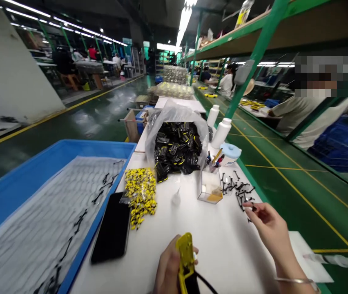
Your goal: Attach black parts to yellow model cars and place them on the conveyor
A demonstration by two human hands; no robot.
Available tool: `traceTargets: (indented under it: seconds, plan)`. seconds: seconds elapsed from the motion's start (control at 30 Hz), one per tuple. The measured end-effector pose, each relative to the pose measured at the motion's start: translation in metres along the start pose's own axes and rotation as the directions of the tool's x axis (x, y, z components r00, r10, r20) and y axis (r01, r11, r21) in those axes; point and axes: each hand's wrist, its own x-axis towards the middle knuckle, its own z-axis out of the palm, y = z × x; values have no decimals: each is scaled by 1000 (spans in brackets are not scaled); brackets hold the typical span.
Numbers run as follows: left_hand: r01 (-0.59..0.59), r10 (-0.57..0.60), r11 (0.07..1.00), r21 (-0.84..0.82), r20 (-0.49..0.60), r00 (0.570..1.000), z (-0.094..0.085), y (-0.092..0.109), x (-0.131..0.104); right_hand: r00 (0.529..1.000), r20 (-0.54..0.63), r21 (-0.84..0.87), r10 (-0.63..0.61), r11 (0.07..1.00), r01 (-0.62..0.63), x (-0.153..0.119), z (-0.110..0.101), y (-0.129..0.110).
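Observation:
Near the front edge of the white table, my left hand [168, 263] is closed around a yellow plastic housing [186, 255] that has a black section and a black cable [206, 281] coming out below. Over on the right, my right hand [267, 220] has its thumb and fingers pinched together on what looks like a small black part [254, 208]. Its fingertips are at the edge of a loose pile of small black rod-shaped parts [238, 188]. A silver bracelet circles that wrist.
A clear bag of black-and-yellow pieces [178, 147] lies open at the back. Around it are small yellow-black parts [140, 196], a phone [112, 228], a small box [210, 190], white bottles [222, 132] and a blue tray [100, 145]. A co-worker [302, 110] sits across the aisle.

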Motion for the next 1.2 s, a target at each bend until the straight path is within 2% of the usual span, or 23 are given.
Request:
traceTargets:
  seconds: [0.07, 0.17, 0.27, 0.37, 0.43, 0.57, 0.63, 0.77, 0.9, 1.2]
  plan:
    - [-104, 94, 987, 123, 82, 992, 1, 10, -1, 998, 36, 196, -49, 980, 41, -18, 4, -18]
    - [-288, 229, 914, 285, 223, 948, -1, 24, 0, 990, 102, 369, -92, 928, 48, -48, 11, -49]
    - [-419, 349, 834, 358, 247, 904, -3, 33, 2, 976, 164, 524, -141, 851, 35, -75, 18, -85]
    - [-473, 405, 798, 373, 250, 880, -4, 36, 3, 988, 85, 625, -130, 779, 49, -93, 26, -113]
    - [-491, 418, 794, 360, 263, 869, -3, 36, 4, 993, 32, 606, -116, 792, 72, -98, 30, -122]
    - [-492, 425, 793, 358, 254, 869, -2, 35, 3, 968, 54, 467, -244, 863, 192, -99, 31, -122]
    - [-491, 426, 793, 361, 248, 870, -2, 35, 3, 947, 72, 447, -314, 859, 251, -97, 30, -122]
    - [-497, 434, 794, 349, 247, 866, 0, 35, 3, 937, 23, 408, -349, 859, 310, -94, 29, -124]
    - [-485, 421, 803, 346, 246, 873, 2, 36, 4, 904, 84, 384, -419, 851, 359, -88, 31, -124]
    - [-431, 361, 803, 412, 240, 901, -1, 40, 2, 835, 93, 201, -542, 831, 518, -84, 26, -129]
